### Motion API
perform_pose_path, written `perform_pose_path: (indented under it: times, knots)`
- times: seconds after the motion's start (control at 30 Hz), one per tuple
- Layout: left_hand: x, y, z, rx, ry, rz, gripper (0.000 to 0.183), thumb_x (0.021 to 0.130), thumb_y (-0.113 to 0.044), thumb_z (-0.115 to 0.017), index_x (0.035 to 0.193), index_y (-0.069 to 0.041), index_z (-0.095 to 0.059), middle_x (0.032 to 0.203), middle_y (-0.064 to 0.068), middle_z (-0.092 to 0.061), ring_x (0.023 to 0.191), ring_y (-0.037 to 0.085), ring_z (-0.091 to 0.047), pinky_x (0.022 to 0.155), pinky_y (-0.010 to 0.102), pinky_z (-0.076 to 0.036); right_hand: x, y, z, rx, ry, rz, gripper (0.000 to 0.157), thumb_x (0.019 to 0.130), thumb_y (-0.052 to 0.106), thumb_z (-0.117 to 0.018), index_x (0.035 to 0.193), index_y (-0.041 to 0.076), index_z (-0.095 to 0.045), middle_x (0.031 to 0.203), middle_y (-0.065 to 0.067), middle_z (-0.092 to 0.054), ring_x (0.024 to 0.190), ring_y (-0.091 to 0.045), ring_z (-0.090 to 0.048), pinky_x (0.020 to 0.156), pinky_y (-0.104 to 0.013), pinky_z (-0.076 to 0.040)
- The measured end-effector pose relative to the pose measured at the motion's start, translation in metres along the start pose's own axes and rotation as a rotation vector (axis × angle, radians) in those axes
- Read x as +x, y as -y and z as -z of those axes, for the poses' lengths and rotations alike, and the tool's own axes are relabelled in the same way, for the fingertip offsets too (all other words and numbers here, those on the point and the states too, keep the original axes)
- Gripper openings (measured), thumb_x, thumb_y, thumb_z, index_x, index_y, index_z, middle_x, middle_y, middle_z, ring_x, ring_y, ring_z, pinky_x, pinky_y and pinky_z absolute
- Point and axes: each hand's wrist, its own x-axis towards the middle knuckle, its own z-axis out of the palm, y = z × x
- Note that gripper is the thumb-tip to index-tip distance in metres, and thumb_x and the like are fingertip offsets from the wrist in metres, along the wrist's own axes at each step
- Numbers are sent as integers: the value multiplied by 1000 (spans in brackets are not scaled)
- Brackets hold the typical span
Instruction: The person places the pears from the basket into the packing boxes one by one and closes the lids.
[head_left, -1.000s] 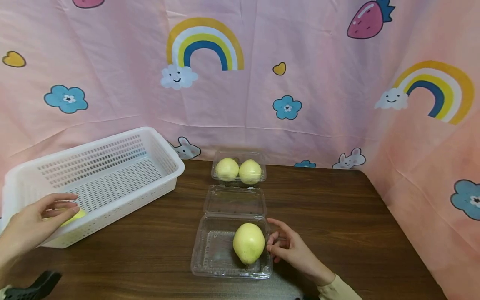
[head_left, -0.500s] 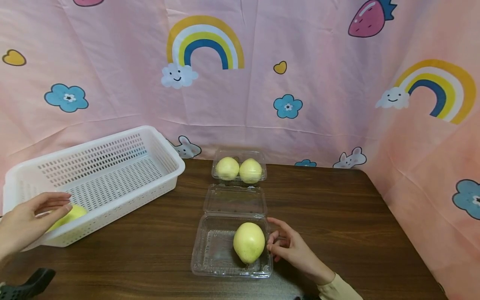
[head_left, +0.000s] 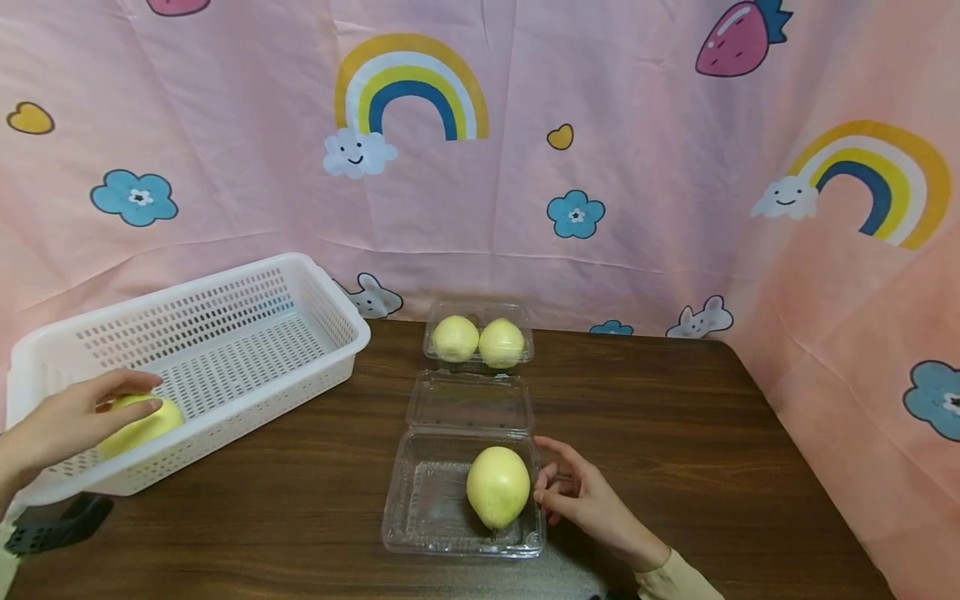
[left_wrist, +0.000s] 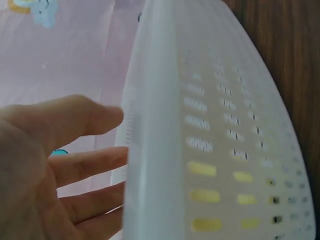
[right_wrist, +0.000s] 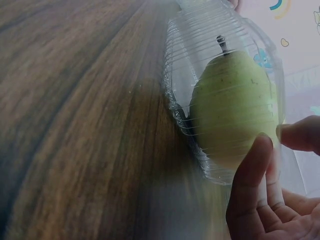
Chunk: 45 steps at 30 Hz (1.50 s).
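Observation:
My left hand (head_left: 78,421) reaches over the near rim of a white slotted basket (head_left: 330,367), its thumb and fingers spread around the top of a pale yellow pear (head_left: 146,429) inside. In the left wrist view the pear shows only as yellow through the lower slots. My right hand (head_left: 585,500) holds the right edge of a clear plastic clamshell container (head_left: 435,508), thumb and fingertips at its rim. One pear (head_left: 498,487) lies in the container's right half, stem toward me. The container's lid (head_left: 472,400) is folded back, away from me.
Behind the lid stands another clear clamshell (head_left: 477,312) with two pears (head_left: 501,342) in it. The dark wooden table (head_left: 675,425) ends at a pink patterned cloth (head_left: 487,183) at the back and right. A black strap piece (head_left: 60,525) sits near my left wrist.
My left hand has shifted slightly within the basket, and more of the pear beneath it now shows. My right hand and both containers stay where they were.

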Motion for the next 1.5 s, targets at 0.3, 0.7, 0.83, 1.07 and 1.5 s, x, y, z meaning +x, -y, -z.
perform_pose_path:
  times: [0.3, 0.7, 0.83, 1.07, 1.5]
  knots:
    - [16, 18, 4, 34, 110, -51, 54, 99, -31, -55, 128, 14, -45, 125, 44, -42, 109, 61, -39, 78, 68, -36, 0, 0, 1, 4, 10, -4, 68, 88, -5, -60, 148, 2, -28, 93, -13, -55, 74, -18, -59, 60, -32, -52]
    - [34, 21, 6, 46, 258, -87, 58, 99, -30, -54, 129, 18, -42, 124, 45, -41, 109, 63, -39, 75, 66, -41, 0, 2, 2, -9, 3, -1, 68, 87, -6, -60, 147, 0, -29, 93, -14, -56, 73, -18, -59, 60, -32, -52]
    - [42, 21, 10, 20, 335, -76, 62, 101, -32, -50, 134, 19, -36, 129, 46, -36, 112, 61, -39, 77, 61, -43, 0, 2, 3, -4, -1, -4, 68, 87, -7, -60, 147, 0, -30, 91, -9, -56, 73, -17, -59, 59, -31, -52]
    - [55, 20, 15, -22, 456, -54, 66, 101, -34, -48, 137, 18, -31, 134, 46, -27, 117, 62, -32, 81, 65, -40, 1, 1, 3, 7, 3, -6, 67, 88, -4, -63, 147, -2, -30, 92, -9, -56, 73, -16, -59, 59, -30, -52]
    - [65, 32, 9, -253, 640, 63, 76, 98, -30, -54, 146, 11, -13, 140, 46, 3, 122, 65, -15, 85, 70, -35, 2, 1, 2, 20, 15, -14, 68, 89, -5, -63, 147, -1, -29, 91, -5, -55, 73, -17, -58, 59, -30, -51]
